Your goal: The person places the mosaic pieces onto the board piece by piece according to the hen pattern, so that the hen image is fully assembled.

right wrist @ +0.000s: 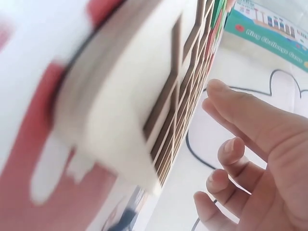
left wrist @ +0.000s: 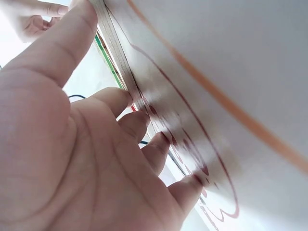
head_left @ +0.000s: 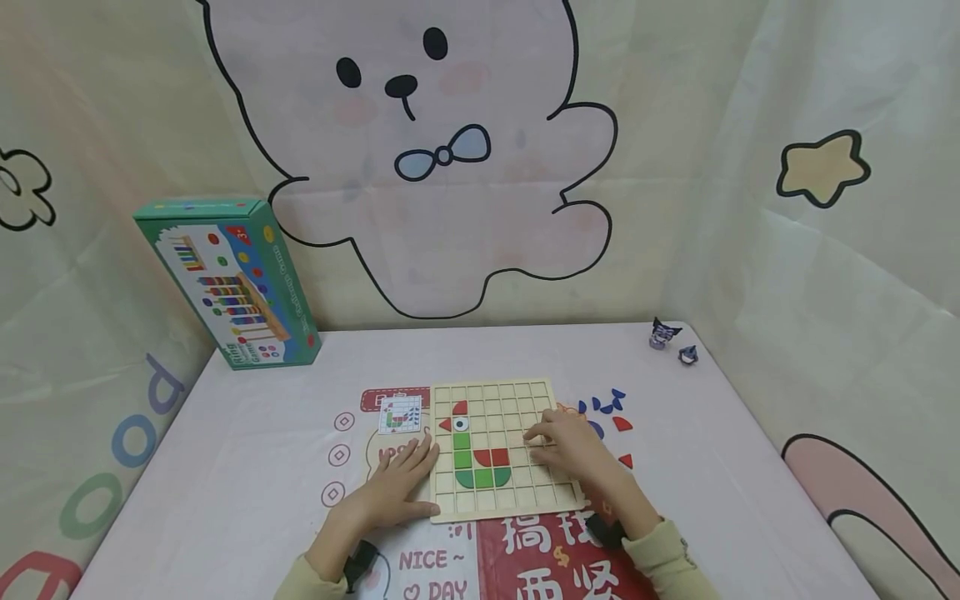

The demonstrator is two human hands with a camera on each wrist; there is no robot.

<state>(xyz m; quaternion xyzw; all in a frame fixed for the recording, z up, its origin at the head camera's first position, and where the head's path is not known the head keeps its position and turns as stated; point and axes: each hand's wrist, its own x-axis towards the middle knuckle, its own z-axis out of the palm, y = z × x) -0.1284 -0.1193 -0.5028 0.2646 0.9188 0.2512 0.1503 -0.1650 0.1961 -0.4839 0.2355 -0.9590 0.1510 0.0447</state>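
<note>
A pale wooden grid board [head_left: 525, 492] lies on a printed mat. Set in its left half are green pieces [head_left: 462, 459], red pieces [head_left: 491, 457] and a white piece with an eye [head_left: 461, 423], forming a bird-like figure. My left hand [head_left: 390, 490] lies spread along the board's left edge, with the thumb [left wrist: 79, 24] and fingertips touching that edge in the left wrist view. Over the board's right side hovers my right hand [head_left: 568, 446]. Its fingers [right wrist: 236, 151] are loosely bent in the right wrist view, and nothing shows between them and the thumb.
Just left of the board lies a small pattern card [head_left: 400, 415]. Several loose blue pieces [head_left: 607, 406] and red pieces [head_left: 622, 424] are scattered to its right. A green game box [head_left: 232, 287] stands back left; small crumpled dark wrappers [head_left: 663, 334] sit back right.
</note>
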